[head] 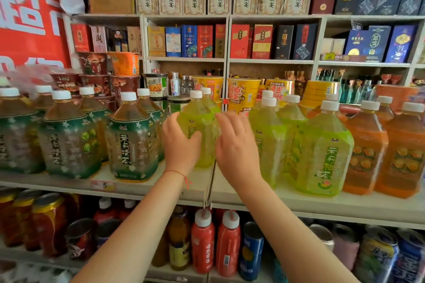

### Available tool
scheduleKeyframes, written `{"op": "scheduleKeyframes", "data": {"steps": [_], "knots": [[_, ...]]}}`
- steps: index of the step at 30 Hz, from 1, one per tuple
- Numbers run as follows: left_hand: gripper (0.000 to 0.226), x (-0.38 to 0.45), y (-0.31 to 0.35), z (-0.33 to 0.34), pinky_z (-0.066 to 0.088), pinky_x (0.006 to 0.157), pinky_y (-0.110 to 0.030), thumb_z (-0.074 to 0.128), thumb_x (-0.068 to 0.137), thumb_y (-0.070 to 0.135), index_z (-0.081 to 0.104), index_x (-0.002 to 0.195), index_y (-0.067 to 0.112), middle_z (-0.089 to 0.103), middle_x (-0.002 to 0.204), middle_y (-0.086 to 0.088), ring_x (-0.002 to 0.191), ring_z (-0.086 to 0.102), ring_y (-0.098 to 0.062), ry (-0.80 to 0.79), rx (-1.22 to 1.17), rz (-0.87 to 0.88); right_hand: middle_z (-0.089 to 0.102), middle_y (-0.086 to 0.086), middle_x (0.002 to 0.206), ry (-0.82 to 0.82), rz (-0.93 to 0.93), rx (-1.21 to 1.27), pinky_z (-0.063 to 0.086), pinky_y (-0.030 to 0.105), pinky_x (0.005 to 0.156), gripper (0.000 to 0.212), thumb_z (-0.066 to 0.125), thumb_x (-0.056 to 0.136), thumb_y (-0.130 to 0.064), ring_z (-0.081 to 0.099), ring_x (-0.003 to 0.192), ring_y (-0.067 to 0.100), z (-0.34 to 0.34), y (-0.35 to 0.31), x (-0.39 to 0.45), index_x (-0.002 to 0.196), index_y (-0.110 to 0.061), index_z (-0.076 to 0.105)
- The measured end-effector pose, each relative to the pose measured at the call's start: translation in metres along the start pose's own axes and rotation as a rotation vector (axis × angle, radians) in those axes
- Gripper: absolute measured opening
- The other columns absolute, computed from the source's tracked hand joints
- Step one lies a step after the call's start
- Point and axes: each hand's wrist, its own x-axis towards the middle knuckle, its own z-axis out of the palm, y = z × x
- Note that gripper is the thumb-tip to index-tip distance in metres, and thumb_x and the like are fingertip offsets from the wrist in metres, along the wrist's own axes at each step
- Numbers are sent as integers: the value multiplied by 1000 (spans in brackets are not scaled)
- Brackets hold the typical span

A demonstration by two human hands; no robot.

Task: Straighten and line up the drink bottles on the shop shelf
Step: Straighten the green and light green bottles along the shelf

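A yellow-green tea bottle (199,119) with a white cap stands set back on the white shelf (287,202), near the seam between two shelf boards. My left hand (179,142) wraps its left side, thumb across the front. My right hand (236,145) lies against its right side with fingers spread. Dark green-labelled tea bottles (131,142) stand in rows to the left. More yellow-green bottles (326,149) and orange bottles (365,151) stand to the right, closer to the shelf's front edge.
Instant-noodle cups (242,94) are stacked behind the bottles. Boxed liquor (190,41) fills the upper shelves. Below the shelf stand red bottles (203,241), cans (250,250) and jars (46,220). A price tag (103,185) sits on the shelf edge. A red banner (30,14) hangs at the left.
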Motion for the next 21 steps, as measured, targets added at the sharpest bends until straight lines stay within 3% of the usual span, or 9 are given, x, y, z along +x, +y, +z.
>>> {"op": "scheduleKeyframes", "data": {"steps": [2, 4, 6, 9, 11, 14, 18, 21], "knots": [[60, 13, -12, 0, 47, 86, -20, 68, 90, 18, 42, 144, 18, 55, 134, 1, 117, 54, -14, -139, -168, -168, 49, 19, 142, -209, 176, 170, 50, 41, 96, 56, 53, 93, 0, 53, 124, 35, 13, -12, 3, 147, -1, 40], [52, 19, -22, 0, 47, 69, -17, 65, 94, 23, 46, 141, 20, 64, 127, 0, 107, 61, -14, -233, -283, -307, 31, 18, 156, -318, 294, 231, 44, 39, 107, 67, 52, 97, -7, 40, 140, 33, 26, -16, 5, 156, -5, 21], [47, 23, -32, -2, 45, 73, -22, 62, 97, 30, 47, 140, 22, 64, 119, 8, 107, 60, -10, -274, -288, -311, 23, 19, 160, -311, 287, 229, 36, 42, 116, 71, 52, 96, -6, 27, 149, 33, 33, -20, 7, 158, -4, 15], [41, 26, -35, -4, 50, 85, -29, 59, 99, 38, 47, 138, 29, 61, 111, 20, 105, 60, -5, -330, -274, -281, 19, 18, 164, -246, 177, 50, 22, 48, 124, 70, 51, 93, -4, 14, 153, 33, 37, -19, 13, 158, -9, 24], [43, 26, -34, -2, 52, 99, -42, 59, 97, 49, 45, 135, 36, 63, 117, 17, 116, 62, -16, -409, -265, -300, 20, 16, 165, -223, 53, -197, 8, 53, 124, 69, 53, 91, -8, 11, 154, 37, 37, -13, 15, 156, -21, 33], [67, 20, -30, 7, 49, 103, -52, 55, 85, 64, 38, 145, 42, 60, 138, 4, 126, 58, -24, -518, -190, -273, 25, 17, 164, -266, -34, -436, 4, 61, 119, 59, 60, 88, -17, 14, 152, 44, 33, -5, 17, 145, -29, 51], [49, 15, -22, 27, 50, 103, -48, 46, 99, 6, 46, 144, 23, 62, 135, -13, 124, 58, -34, -622, -142, -228, 8, 16, 168, -461, -20, -573, -2, 59, 121, 41, 51, 98, -24, -6, 152, 45, 19, -3, 21, 139, -26, 56], [44, 19, -22, 28, 58, 89, -48, 42, 97, -5, 59, 131, 18, 68, 117, -15, 106, 66, -35, -733, -103, -290, -3, 16, 168, -554, 30, -667, -7, 55, 121, 40, 41, 104, -25, -16, 150, 46, 9, -5, 24, 143, -22, 50]]}}
